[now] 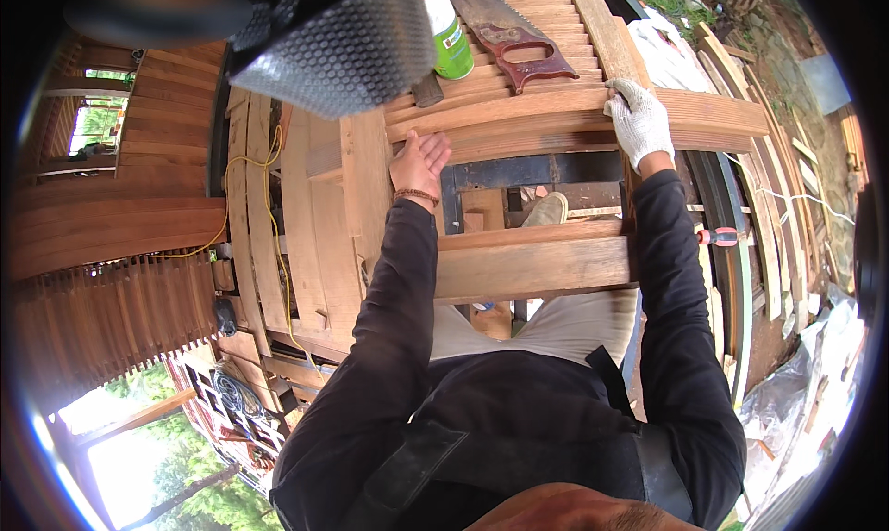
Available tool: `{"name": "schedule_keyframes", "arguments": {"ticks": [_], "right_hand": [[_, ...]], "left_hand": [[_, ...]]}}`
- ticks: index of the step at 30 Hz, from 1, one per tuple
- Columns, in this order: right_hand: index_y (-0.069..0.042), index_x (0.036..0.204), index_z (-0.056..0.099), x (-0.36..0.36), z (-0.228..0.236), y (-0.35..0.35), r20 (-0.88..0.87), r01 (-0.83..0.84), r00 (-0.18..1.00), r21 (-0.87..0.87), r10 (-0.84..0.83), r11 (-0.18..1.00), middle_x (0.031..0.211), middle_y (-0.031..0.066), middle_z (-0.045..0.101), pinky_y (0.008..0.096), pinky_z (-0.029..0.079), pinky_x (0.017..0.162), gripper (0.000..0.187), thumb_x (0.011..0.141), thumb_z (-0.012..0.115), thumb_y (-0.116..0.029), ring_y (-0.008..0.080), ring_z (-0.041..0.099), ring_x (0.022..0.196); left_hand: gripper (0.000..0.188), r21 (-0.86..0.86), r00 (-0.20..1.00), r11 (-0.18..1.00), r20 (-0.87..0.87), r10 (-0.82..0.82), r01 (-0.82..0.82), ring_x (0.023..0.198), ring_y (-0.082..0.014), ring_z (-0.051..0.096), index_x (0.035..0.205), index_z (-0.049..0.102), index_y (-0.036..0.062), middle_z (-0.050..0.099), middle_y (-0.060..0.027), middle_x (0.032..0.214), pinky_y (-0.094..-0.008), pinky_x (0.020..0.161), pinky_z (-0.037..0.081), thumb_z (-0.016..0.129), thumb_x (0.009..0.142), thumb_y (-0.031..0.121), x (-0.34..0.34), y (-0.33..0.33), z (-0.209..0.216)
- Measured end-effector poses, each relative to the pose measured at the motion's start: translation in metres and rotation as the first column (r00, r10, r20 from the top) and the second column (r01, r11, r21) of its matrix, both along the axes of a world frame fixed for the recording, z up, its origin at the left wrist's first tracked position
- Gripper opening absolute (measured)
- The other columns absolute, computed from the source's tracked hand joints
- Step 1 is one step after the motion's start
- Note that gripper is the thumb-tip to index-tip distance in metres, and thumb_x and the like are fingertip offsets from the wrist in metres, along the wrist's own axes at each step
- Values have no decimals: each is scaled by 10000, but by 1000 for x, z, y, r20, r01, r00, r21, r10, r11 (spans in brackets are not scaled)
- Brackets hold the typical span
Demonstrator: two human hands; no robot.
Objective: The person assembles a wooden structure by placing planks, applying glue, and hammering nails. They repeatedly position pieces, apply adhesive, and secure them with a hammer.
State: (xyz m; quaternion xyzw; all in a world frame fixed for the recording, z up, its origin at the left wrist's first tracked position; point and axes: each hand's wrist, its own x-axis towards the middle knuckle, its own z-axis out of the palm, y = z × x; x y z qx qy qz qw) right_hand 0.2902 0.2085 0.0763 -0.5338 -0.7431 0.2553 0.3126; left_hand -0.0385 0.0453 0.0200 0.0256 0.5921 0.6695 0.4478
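A long reddish-brown wooden slat (528, 135) lies across the work in front of me, its right end reaching past the frame. My left hand (422, 163), bare and wearing a beaded bracelet, rests palm against the slat's near side by its left end, fingers stretched out. In a white knit glove, my right hand (639, 124) curls over the slat where it crosses an upright board (607, 36). Beyond it, a handsaw (526, 57) with a brown wooden handle lies on the slats, beside a green-and-white bottle (449, 33) with a red top.
Nearer me, a wooden crosspiece (532, 267) spans the frame, with my shoe (546, 210) showing through the gap. A red-and-black handled tool (718, 237) lies right of my forearm. A yellow cord (275, 198) runs along planks on the left. Bubble-textured silver sheeting (343, 54) hangs at upper left.
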Motion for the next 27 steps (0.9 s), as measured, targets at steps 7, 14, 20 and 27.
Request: {"name": "schedule_keyframes", "arguments": {"ticks": [7,14,20,27], "right_hand": [[-25,1246,709,-5,-12,-4,-18,239,971,174,-240,955,1146,198,713,407,542,958,386,898,750,-186,340,700,1076],[8,1239,706,1,-16,-8,-566,296,754,-160,-333,942,1112,116,740,310,572,810,286,962,689,-62,177,699,886],[20,1272,644,17,-7,-7,-812,322,414,-291,-410,901,1075,95,705,277,552,762,282,996,599,-12,128,658,862],[20,1283,622,21,-26,-10,-817,339,487,-148,-307,929,1128,101,681,280,559,790,295,989,600,9,129,650,913]], "left_hand": [[595,-496,371,868,-803,-467,22,1118,-341,727,1307,635,-37,712,-265,1251,-408,972,580,699,957,440,-13,35,74],[700,-786,68,614,-611,-789,72,1065,-381,739,1191,733,-51,744,-268,1187,-452,896,579,752,787,520,-65,129,47],[282,-312,842,932,-441,-312,182,544,-169,594,879,640,7,600,-63,714,-300,415,425,747,835,264,-89,105,63],[218,-121,817,992,-569,-94,30,559,-148,581,1006,580,21,615,-56,793,-279,463,439,688,889,170,-49,-22,84]]}}
